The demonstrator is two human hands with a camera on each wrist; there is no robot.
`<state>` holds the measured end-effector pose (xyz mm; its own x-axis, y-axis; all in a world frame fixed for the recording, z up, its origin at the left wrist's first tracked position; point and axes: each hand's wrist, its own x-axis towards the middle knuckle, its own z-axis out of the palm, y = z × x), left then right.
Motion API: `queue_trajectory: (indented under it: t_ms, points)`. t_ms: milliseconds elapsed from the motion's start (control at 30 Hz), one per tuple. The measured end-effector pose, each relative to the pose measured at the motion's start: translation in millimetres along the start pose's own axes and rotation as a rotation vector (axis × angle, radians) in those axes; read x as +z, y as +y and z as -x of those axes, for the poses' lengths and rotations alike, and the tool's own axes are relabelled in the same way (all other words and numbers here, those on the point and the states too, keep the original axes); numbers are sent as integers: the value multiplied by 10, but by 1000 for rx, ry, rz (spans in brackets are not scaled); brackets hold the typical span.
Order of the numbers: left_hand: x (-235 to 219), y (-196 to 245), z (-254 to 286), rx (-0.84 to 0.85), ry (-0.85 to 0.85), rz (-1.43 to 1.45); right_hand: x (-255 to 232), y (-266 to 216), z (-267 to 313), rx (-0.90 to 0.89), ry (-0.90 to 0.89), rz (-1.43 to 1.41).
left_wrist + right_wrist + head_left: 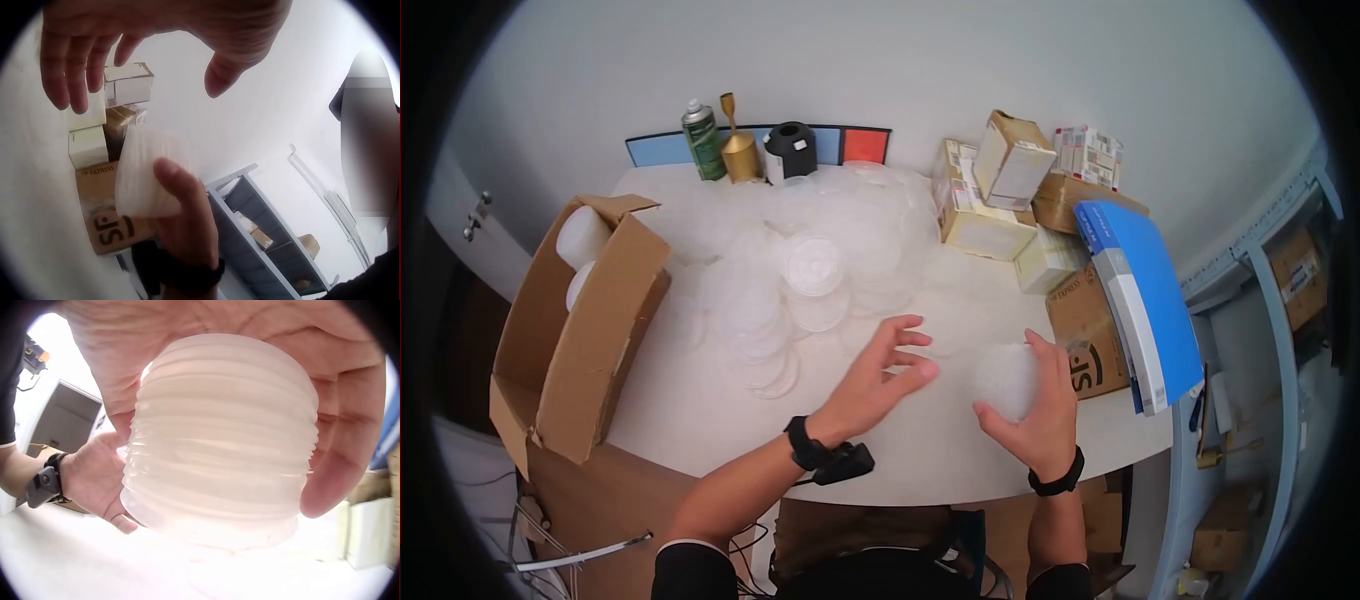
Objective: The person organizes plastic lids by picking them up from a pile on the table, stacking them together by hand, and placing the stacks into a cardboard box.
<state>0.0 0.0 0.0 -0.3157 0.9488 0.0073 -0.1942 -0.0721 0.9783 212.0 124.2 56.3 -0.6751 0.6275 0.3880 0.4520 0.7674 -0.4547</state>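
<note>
My right hand (1048, 415) grips a stack of round, translucent plastic lids (219, 437), thumb on one side and fingers round the other. The ridged rims of the stacked lids show close up in the right wrist view. To its left, my left hand (870, 385) hovers over the table with fingers loosely bent and apart, holding nothing. In the left wrist view that hand is at the top, apart from the stack. Many similar loose lids (814, 265) lie spread and overlapping across the middle of the white table (910, 460).
An open cardboard box (600, 350) at the left holds white stacks (583, 237). Several small boxes (990, 225), a brown carton (1085, 335) and a blue binder (1145, 300) stand at the right. A spray can (702, 140), gold holder (741, 155) and black container (790, 150) line the back.
</note>
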Motion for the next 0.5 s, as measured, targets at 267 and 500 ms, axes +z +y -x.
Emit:
queue_trajectory:
  t_ms: [267,500]
  points:
    - [77,333,-50,153,260,0,537,-760,-691,-304,95,-82]
    - [-1177,1469,8,300,766,-138,527,-740,-744,-232,-13,-389]
